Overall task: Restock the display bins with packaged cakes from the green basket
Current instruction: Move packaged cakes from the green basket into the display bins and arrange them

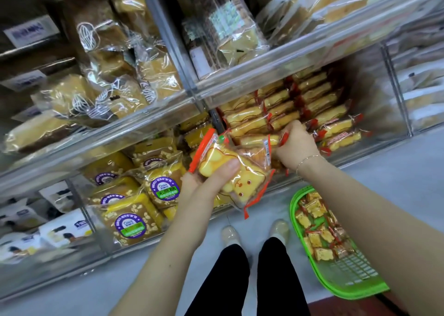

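Note:
My left hand [206, 178] holds a small stack of bear-faced yellow cakes [237, 173] in clear wrappers with red edges, thumb on top. My right hand [294, 140] grips one wrapped cake [258, 140] at the mouth of the clear display bin [374, 92], which holds rows of the same red-edged cakes [300, 104]. The green basket [334, 289] lies on the floor at the lower right with several packaged cakes [317, 226] in its far end.
Clear bins at left hold nut-topped cakes with purple stickers [134, 210]. Upper bins hold bagged sponge cakes [101, 92]. White boxes [60, 231] sit at lower left. My legs and shoes [230, 236] stand on grey floor between shelf and basket.

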{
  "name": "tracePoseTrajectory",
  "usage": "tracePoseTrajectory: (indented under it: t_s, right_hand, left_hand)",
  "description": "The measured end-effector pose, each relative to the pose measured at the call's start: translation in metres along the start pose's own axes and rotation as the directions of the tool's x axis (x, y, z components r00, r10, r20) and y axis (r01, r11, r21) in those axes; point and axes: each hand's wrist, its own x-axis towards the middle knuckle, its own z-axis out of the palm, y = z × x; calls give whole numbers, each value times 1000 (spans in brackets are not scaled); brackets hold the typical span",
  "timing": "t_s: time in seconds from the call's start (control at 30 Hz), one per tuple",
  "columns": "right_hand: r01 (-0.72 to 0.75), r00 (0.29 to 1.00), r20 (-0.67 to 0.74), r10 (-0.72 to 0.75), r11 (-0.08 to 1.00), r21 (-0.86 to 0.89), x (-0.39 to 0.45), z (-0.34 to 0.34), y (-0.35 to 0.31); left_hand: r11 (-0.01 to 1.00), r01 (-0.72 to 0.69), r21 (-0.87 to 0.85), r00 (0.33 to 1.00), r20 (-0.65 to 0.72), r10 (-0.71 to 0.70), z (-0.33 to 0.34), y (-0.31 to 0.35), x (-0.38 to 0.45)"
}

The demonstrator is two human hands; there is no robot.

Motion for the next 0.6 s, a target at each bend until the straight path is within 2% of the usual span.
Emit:
tracePoseTrajectory:
  t_s: [0.07,0.13,0.17,0.2,0.23,0.27,0.3,0.33,0.37,0.4,0.5,0.6]
  right_hand:
    - [21,1000,23,-21,1000,-13,-4,-3,-3]
    - [52,998,-37,-54,997,-63,-8,-10,-7]
    - [63,995,-81,-66,997,-40,-11,-17,-10]
    - [54,996,-77,-49,996,66,-14,-25,-11]
    - [-7,1000,21,2,969,247,-18,-35,-13]
    - [-122,976,217,31,898,423,-24,-44,-15]
    - [-242,904,427,5,830,503,-30,-52,-15]
    - [-301,823,566,-54,804,513,-35,-57,-13]
    - [-310,767,631,-114,796,521,-39,-59,-11]
    - [-298,745,646,-166,784,545,-42,-60,-9]
    - [-294,820,546,-173,691,660,-42,-62,0]
    - [-318,915,396,-71,476,820,-41,-72,16]
  left_hand:
    - [1000,15,-15,1000,15,-15,7,0,0]
    - [999,15,-32,999,43,-14,14,1,2]
    - [999,11,-42,999,49,-8,16,1,4]
    - [999,5,-50,999,51,-3,19,2,5]
    - [998,-3,-56,998,55,6,21,1,7]
    - [998,-10,-62,998,61,14,22,2,8]
    - [998,-19,-64,997,69,24,24,2,9]
    - [998,-30,-61,996,81,34,26,4,10]
    - [998,-43,-55,994,97,49,28,4,11]
    - [997,-55,-52,992,113,61,29,5,12]
    - [995,-63,-75,993,97,70,30,5,11]
    - [981,-47,-189,999,-5,47,27,4,9]
